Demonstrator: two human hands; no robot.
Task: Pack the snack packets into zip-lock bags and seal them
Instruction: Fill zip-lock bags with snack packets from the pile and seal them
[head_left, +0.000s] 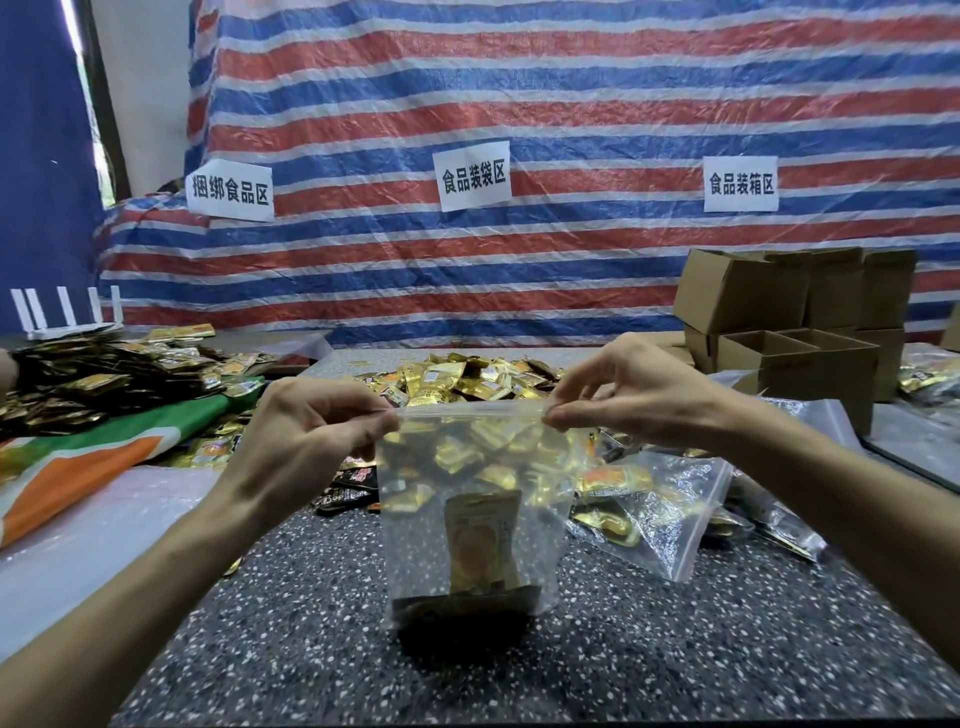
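Observation:
A clear zip-lock bag hangs upright above the speckled table, its bottom touching the surface. Inside it stands a gold snack packet on top of dark packets at the bottom. My left hand pinches the left end of the zip strip. My right hand pinches the right end of the same strip. A heap of loose gold snack packets lies behind the bag.
Filled zip-lock bags lie to the right. Open cardboard boxes stand at the back right. A second heap of packets sits at the left on a green and orange cloth. A striped tarp with paper signs hangs behind.

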